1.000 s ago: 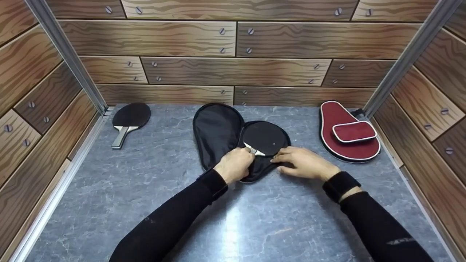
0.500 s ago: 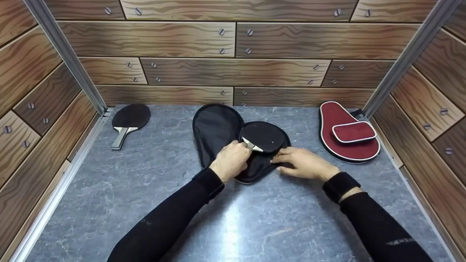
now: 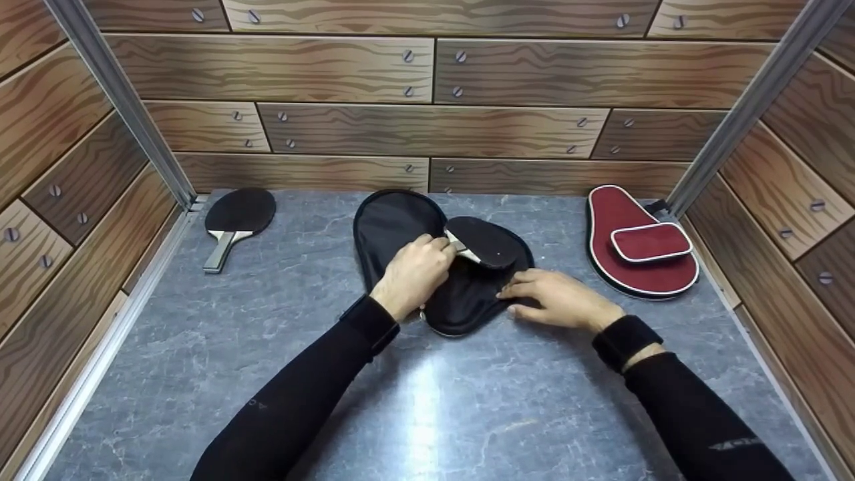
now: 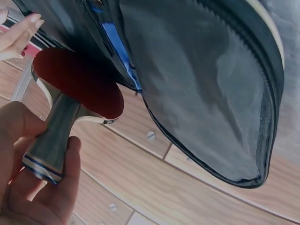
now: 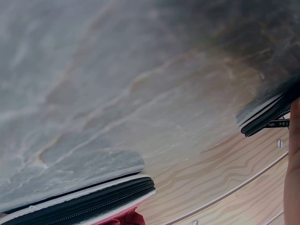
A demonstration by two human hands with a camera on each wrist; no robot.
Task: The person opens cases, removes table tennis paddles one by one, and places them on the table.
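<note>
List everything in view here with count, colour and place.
Open case: one, black inside, centre
Held paddle: one, black and red, over open case
Loose paddle: one, black, grey handle, far left
Red case: one, red with white trim, far right
Table: one, grey, foreground
Walls: three, brown wood-patterned, back and sides
Posts: two, silver, back corners
Sleeves: two, black, on arms
Wristbands: two, black, on wrists
Left hand: one, bare, gripping held paddle's handle
Right hand: one, bare, touching open case's right edge

The table (image 3: 507, 387) is marbled grey. On it lie a paddle (image 3: 240, 210), an open black case (image 3: 467, 292) and a red case (image 3: 631, 270).
</note>
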